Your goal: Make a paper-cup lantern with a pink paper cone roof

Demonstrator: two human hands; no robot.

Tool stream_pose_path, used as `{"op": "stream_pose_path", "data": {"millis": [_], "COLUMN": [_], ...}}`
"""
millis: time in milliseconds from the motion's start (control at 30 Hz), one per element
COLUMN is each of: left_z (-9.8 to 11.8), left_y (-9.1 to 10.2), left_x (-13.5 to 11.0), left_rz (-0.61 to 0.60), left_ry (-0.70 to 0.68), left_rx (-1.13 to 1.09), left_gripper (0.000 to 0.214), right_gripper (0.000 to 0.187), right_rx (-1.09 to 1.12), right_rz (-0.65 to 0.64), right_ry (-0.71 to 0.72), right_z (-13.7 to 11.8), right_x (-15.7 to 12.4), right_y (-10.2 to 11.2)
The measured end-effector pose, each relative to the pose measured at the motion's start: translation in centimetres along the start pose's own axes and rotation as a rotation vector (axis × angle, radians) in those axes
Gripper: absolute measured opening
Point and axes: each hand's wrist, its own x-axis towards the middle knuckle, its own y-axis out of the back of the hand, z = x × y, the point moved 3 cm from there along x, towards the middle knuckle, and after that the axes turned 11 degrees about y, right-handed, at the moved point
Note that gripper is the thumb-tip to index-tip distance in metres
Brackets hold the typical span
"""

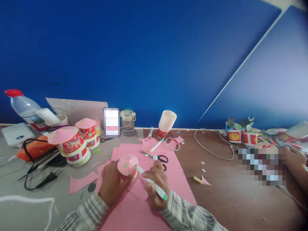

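Observation:
My left hand (pixel 112 184) is closed around a small paper cup with a pink cone-shaped paper lid (pixel 127 164), holding it over pink paper sheets (pixel 144 205). My right hand (pixel 156 186) grips a white marker with a green end (pixel 154 186), its tip touching the pink lid. Black-handled scissors (pixel 155 157) lie just beyond my hands on the pink paper. Both sleeves are plaid.
Finished red cups with pink lids (pixel 72 142) stand at left beside a water bottle (pixel 24 109) and black cables (pixel 36 179). A stack of paper cups (pixel 166 123), a glass jar (pixel 128 123) and another marker (pixel 156 145) sit behind. Another person's hand (pixel 297 163) is at right.

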Motion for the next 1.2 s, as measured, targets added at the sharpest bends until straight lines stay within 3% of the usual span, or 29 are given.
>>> {"op": "stream_pose_path", "data": {"millis": [967,1200], "left_z": [-0.12,-0.47], "left_y": [-0.1,-0.2], "left_x": [0.1,0.13], "left_rz": [0.038,0.047], "left_ry": [-0.023,0.018], "left_rx": [0.043,0.038], "left_gripper": [0.027,0.037], "right_gripper": [0.026,0.025], "right_rx": [-0.027,-0.017], "right_rz": [-0.039,-0.026], "right_ry": [-0.025,0.004], "right_z": [-0.53,-0.74], "right_x": [-0.2,0.09], "right_y": [0.18,0.32]}}
